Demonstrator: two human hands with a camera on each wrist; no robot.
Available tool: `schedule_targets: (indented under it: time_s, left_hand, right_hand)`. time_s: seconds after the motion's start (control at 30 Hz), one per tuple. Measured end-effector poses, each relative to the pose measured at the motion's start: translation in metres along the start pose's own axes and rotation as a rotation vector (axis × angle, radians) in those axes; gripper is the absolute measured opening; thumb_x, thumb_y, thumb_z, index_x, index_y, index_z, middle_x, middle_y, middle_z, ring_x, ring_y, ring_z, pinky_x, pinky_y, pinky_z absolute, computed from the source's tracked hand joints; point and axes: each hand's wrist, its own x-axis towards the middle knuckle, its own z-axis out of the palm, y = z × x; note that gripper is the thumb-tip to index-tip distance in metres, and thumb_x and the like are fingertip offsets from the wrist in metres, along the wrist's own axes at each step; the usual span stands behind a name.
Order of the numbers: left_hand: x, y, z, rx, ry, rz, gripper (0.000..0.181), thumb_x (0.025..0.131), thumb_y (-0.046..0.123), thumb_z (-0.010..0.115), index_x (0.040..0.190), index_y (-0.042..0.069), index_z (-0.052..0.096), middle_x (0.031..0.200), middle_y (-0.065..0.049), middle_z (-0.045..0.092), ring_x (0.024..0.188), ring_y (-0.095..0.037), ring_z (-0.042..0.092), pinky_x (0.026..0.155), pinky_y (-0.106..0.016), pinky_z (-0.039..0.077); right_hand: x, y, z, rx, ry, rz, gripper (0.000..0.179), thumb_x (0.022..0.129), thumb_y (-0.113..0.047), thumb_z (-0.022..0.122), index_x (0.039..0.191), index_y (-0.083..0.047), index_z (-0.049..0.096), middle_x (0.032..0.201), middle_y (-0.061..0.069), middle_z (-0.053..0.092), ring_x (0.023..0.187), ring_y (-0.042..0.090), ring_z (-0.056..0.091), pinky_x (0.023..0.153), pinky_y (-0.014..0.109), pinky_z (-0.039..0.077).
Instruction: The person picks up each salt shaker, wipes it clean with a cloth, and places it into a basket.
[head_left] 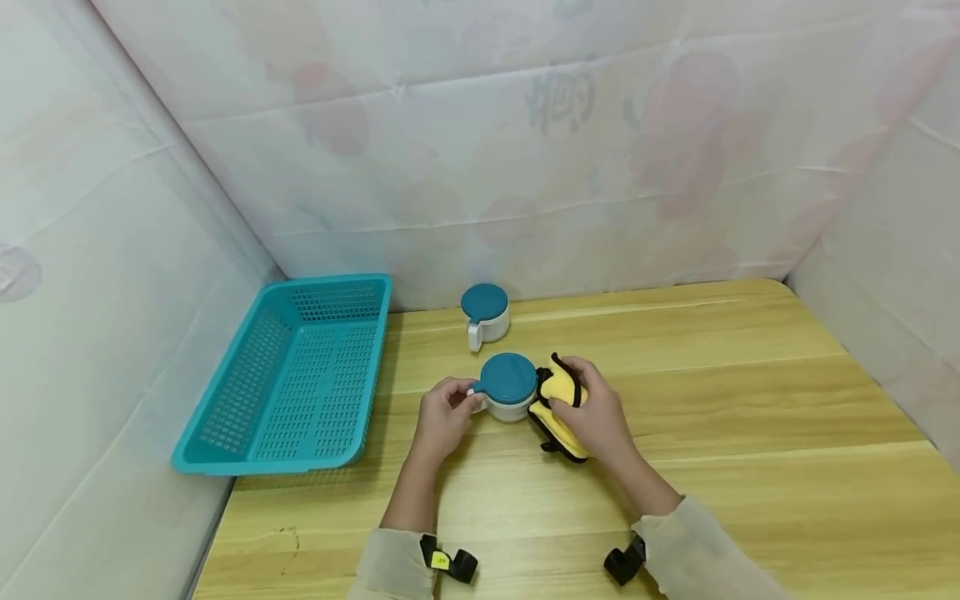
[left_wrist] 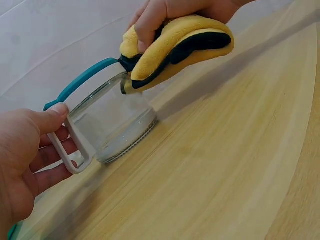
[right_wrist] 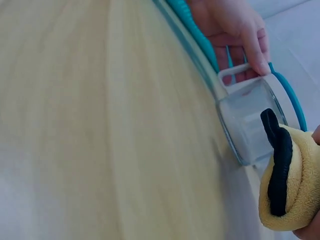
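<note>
A clear glass seasoning jar point(head_left: 508, 379) with a teal lid, white collar and white handle point(left_wrist: 70, 147) stands on the wooden table. My left hand point(head_left: 441, 421) holds it by the handle, thumb at the top and fingers behind. My right hand point(head_left: 603, 417) grips a folded, fluffy yellow cleaning cloth point(head_left: 561, 387) with black edging. In the left wrist view the cloth is at the jar's far side, close to the rim of the lid. The right wrist view shows the bunched cloth point(right_wrist: 295, 185) overlapping the glass; only the edge of that hand appears there.
Another jar point(head_left: 485, 312) with a teal lid and white handle stands behind, near the back wall. To the left is a teal perforated plastic basket point(head_left: 360, 433) with nothing in it. Patterned pale sheeting point(head_left: 525, 167) encloses the wooden table point(head_left: 750, 400) at the back and sides.
</note>
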Motion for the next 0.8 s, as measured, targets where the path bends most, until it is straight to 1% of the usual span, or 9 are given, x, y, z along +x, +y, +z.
schedule_targets:
  time_s: [0.03,0.07,0.2,0.37,0.53,0.67,0.8]
  left_hand:
    - [0.0,0.0,0.0,0.001,-0.001,0.006,0.016,0.09,0.012,0.071,0.105,0.006,0.073,0.096,-0.005,0.067,0.086,-0.016,0.064,0.071,-0.021,0.057]
    - [0.0,0.0,0.0,0.0,-0.001,0.011,0.016,0.09,0.011,0.071,0.105,0.006,0.073,0.095,-0.005,0.067,0.085,-0.016,0.064,0.071,-0.021,0.057]
    - [-0.001,0.001,0.0,0.003,0.001,0.023,0.014,0.09,0.01,0.071,0.103,0.005,0.073,0.095,-0.005,0.067,0.086,-0.015,0.064,0.072,-0.021,0.057]
    - [0.0,0.001,0.0,-0.001,-0.004,0.019,0.014,0.09,0.011,0.071,0.103,0.006,0.073,0.097,-0.004,0.067,0.089,-0.016,0.063,0.074,-0.021,0.057]
    - [0.001,0.0,-0.001,-0.003,-0.021,0.016,0.014,0.091,0.012,0.07,0.104,0.006,0.073,0.097,-0.005,0.067,0.09,-0.017,0.063,0.077,-0.021,0.057]
    - [0.002,-0.002,-0.005,-0.004,-0.039,-0.004,0.015,0.092,0.014,0.069,0.105,0.007,0.073,0.098,-0.004,0.066,0.091,-0.017,0.063,0.078,-0.021,0.057]
    - [0.002,-0.003,-0.008,-0.012,-0.066,-0.013,0.015,0.094,0.015,0.067,0.106,0.007,0.072,0.101,-0.004,0.066,0.093,-0.017,0.062,0.078,-0.021,0.056]
  right_hand:
    - [-0.001,0.0,0.002,0.007,0.001,-0.001,0.057,0.083,-0.011,0.075,0.135,-0.014,0.052,0.135,0.012,0.059,0.12,0.028,0.058,0.091,0.044,0.053]
    - [-0.002,-0.001,0.004,0.005,-0.002,-0.002,0.056,0.082,-0.011,0.075,0.133,-0.013,0.053,0.134,0.013,0.06,0.119,0.029,0.058,0.091,0.045,0.053]
    - [-0.006,-0.001,0.013,-0.038,-0.021,0.02,0.047,0.081,-0.012,0.076,0.126,-0.011,0.06,0.129,0.015,0.063,0.112,0.029,0.062,0.085,0.043,0.055]
    - [-0.006,0.0,0.017,-0.097,-0.058,0.065,0.043,0.08,-0.013,0.078,0.121,-0.012,0.065,0.123,0.015,0.067,0.104,0.028,0.064,0.084,0.043,0.055]
    - [-0.002,0.002,0.014,-0.146,-0.122,0.081,0.044,0.081,-0.015,0.077,0.122,-0.012,0.064,0.12,0.013,0.067,0.098,0.026,0.063,0.08,0.04,0.055]
    - [0.002,0.003,0.009,-0.151,-0.197,0.101,0.044,0.082,-0.016,0.075,0.124,-0.013,0.063,0.124,0.01,0.065,0.1,0.024,0.061,0.082,0.038,0.053]
    - [0.004,0.004,0.006,-0.151,-0.245,0.106,0.045,0.081,-0.016,0.074,0.125,-0.015,0.063,0.127,0.008,0.064,0.099,0.022,0.059,0.082,0.036,0.051]
